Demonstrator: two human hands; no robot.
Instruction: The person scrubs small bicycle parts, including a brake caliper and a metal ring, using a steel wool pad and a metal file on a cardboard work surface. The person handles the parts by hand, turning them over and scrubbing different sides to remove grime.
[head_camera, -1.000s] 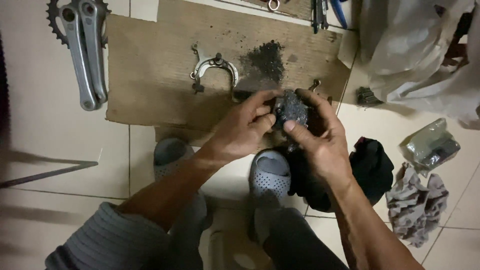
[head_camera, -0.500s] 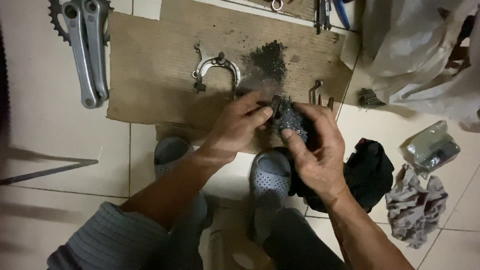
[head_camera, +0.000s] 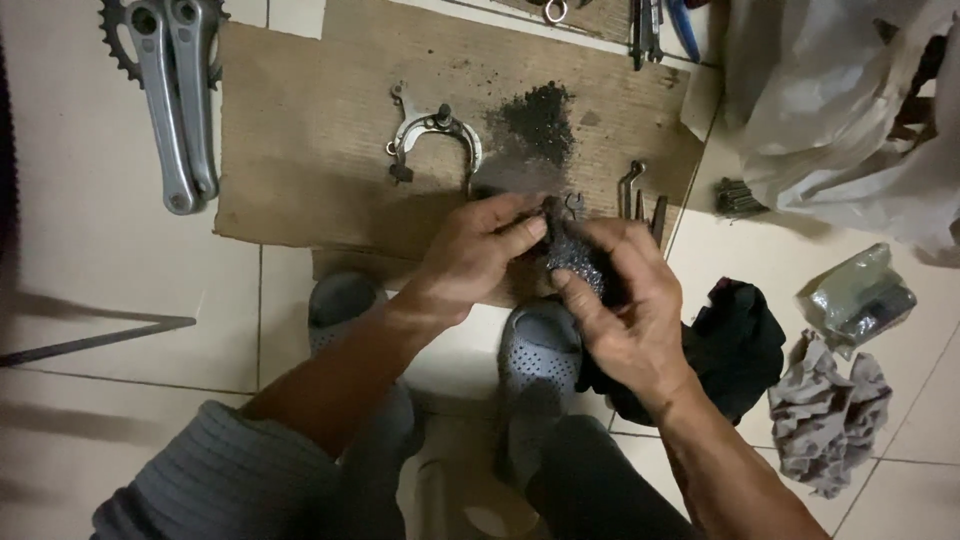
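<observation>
Centrally, steel-wool wad (head_camera: 575, 262) pinched between left hand (head_camera: 478, 255) and right hand (head_camera: 625, 310), above cardboard (head_camera: 300, 160).

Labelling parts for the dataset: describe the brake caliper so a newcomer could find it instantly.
Start at the brown cardboard sheet on the tiled floor. Near its middle, just left of a dark pile of grit, lies the brake caliper. It is the only silver horseshoe-shaped arch there, unlike the long straight crank arms at the left edge.
</observation>
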